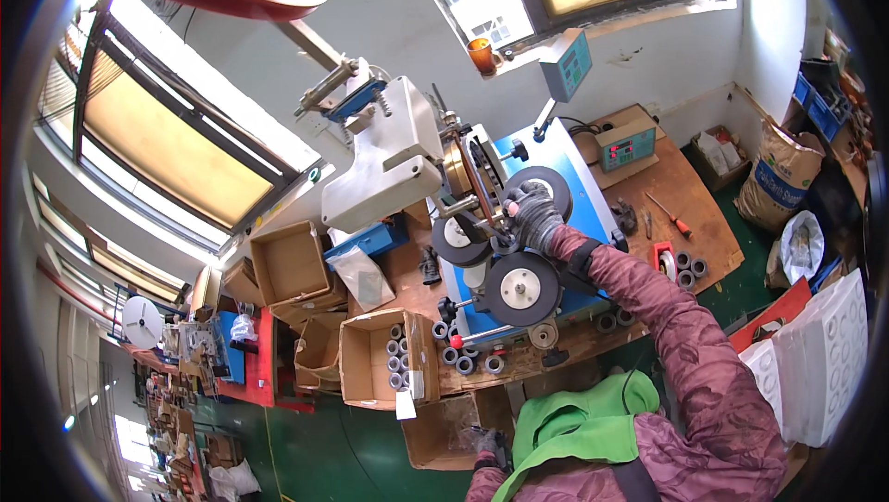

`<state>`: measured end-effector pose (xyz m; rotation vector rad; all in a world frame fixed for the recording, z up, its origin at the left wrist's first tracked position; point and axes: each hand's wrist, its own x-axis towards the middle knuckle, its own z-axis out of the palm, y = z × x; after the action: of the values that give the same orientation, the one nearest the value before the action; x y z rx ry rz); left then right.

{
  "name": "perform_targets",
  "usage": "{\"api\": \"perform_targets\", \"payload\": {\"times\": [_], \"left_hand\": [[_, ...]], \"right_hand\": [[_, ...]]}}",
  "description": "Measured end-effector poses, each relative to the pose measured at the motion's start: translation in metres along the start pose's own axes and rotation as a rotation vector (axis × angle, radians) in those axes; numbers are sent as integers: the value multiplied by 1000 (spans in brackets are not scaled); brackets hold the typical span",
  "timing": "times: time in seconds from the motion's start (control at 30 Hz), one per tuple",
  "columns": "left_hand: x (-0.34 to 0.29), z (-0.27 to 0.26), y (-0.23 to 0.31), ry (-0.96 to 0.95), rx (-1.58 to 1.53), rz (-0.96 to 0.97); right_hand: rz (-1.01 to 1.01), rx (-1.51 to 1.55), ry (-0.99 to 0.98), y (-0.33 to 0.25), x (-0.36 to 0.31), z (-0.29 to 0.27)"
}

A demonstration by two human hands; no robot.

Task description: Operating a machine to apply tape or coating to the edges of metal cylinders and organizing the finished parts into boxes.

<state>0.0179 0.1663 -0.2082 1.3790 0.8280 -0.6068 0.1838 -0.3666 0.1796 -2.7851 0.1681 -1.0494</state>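
R hand (535, 215), grey glove, is up at the machine (591, 194), among its black wheels; fingers bent, fingertips by the metal parts in the middle. Can't tell if it's gripping anything. L hand (486, 442), also gloved, is down low at the R side of an open cardbd box (424, 442); partly dark, can't tell if open or closed or w/ anything in it.

Machine stands on the wooden table (718, 229): blue base, pale upper arm, 3 black wheels approx. round the centre, front wheel (521, 289) nearest the person. Small control box (627, 148) w/ red digits sits behind, on the R. Screwdriver (681, 224) lies R of the machine, a few grey rings (685, 269) near it. More rings (395, 347) are in another cardbd box (361, 354) to the L. Orange mug (482, 56) on the windowsill.
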Motion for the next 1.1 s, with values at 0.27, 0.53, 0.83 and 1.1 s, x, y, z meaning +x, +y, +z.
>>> {"api": "perform_targets", "payload": {"times": [0.27, 0.53, 0.83, 1.1], "left_hand": [[8, 11, -1, 74, 72, 87], [-46, 30, 23, 477, 668, 381], [-95, -41, -42, 527, 11, -16], [-131, -86, -75, 841, -153, -342]], "right_hand": [[123, 483, -29, 28, 7, 82], [-131, 427, 38, 64, -31, 29], [-218, -79, 324, 116, -31, 111], [-251, -105, 312, 99, -23, 84]]}}
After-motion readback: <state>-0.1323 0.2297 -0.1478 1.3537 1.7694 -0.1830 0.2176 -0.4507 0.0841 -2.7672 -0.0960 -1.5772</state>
